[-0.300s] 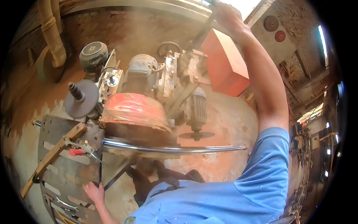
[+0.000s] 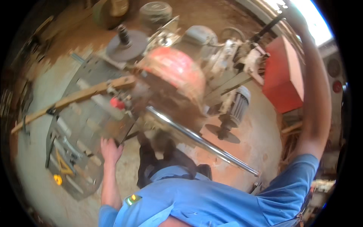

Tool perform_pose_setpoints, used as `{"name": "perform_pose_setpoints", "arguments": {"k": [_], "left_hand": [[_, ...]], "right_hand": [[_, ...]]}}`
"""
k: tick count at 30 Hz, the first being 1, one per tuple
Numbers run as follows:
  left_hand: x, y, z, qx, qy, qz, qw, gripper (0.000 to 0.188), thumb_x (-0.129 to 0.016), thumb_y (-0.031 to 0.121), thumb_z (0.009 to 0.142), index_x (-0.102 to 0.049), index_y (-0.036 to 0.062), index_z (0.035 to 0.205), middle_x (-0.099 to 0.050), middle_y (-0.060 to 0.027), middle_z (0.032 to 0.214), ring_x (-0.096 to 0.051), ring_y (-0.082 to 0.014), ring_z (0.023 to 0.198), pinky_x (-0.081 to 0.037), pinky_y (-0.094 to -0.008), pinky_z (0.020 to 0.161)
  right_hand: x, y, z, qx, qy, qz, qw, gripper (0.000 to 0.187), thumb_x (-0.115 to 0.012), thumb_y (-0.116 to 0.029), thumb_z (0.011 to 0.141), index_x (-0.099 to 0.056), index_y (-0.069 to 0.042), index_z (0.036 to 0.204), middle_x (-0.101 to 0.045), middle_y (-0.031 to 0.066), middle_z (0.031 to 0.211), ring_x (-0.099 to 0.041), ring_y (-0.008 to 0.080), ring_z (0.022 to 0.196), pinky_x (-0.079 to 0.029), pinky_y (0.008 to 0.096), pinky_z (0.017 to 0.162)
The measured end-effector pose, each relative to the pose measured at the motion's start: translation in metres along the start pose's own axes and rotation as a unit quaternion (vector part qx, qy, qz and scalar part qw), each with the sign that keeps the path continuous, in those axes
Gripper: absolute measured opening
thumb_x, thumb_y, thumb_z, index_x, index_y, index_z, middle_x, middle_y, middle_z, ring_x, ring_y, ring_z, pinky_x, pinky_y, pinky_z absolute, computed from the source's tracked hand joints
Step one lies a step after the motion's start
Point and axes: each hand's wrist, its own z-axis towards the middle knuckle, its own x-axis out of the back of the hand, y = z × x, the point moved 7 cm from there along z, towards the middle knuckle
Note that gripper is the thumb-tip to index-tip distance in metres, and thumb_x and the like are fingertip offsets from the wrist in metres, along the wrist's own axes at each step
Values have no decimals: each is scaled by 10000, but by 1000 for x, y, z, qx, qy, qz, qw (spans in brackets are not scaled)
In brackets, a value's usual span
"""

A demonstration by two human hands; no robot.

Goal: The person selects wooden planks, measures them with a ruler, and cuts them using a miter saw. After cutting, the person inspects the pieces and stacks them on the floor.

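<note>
My right hand [image 2: 295, 19], high at the upper right and blurred against bright light, is closed round the end of a dark lever [image 2: 267, 29]. The lever runs down to a dusty belt-driven machine beside a red box-shaped cover [image 2: 281, 75]. Low on the left, my left hand [image 2: 110, 150] grips the near edge of a grey slotted metal table [image 2: 94, 126], its fingertips partly hidden. A shiny metal tube [image 2: 204, 142] lies slanting below the machine's red rounded wheel guard [image 2: 174, 66]; its middle is hidden by the guard and dust.
On the table are a wooden bar [image 2: 90, 90], a red-tipped toggle clamp [image 2: 117, 103], a wrench [image 2: 72, 147] and a yellow triangle [image 2: 63, 162]. A grey disc with a threaded spindle [image 2: 126, 43] stands behind. An electric motor [image 2: 238, 108] with a flat disc sits right of the tube.
The whole view has turned, so the machine and tube appear tilted and shifted right. My right hand stays on the lever and my left at the table edge.
</note>
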Motion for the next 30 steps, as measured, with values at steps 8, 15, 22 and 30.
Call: {"name": "perform_pose_setpoints", "arguments": {"k": [8,15,22,30], "left_hand": [[-34,106,-84,-11,14,-2,1000,431,-785,380,751,-664,-8,894,-660,-231,891,-618,-382,993,-314,-472,1197],[-52,181,-182,-18,-39,-4,999,534,-761,380,753,-661,-70,1023,-664,-279,1012,-605,-408,1068,-283,-482,1213],[-45,228,-291,-63,-39,21,997,457,-769,382,763,-683,-40,915,-695,-241,912,-643,-378,986,-314,-476,1181],[-76,288,-348,-167,-38,8,985,422,-771,372,782,-672,-20,903,-703,-226,866,-643,-370,949,-359,-490,1117]], "right_hand": [[55,31,-55,133,132,1,982,668,-655,-369,932,-469,-20,1471,-657,274,1244,-619,437,1168,-472,486,1038],[91,106,-84,173,156,42,971,832,-696,-464,896,-411,44,1490,-580,330,1348,-559,416,1291,-404,461,1130],[221,123,-272,40,118,180,976,644,-648,-378,951,-525,60,1407,-592,277,1373,-587,366,1277,-461,410,1078],[266,200,-506,-6,143,222,965,346,-696,-262,956,-710,-115,1269,-736,97,1158,-682,179,1048,-507,305,965]]}}
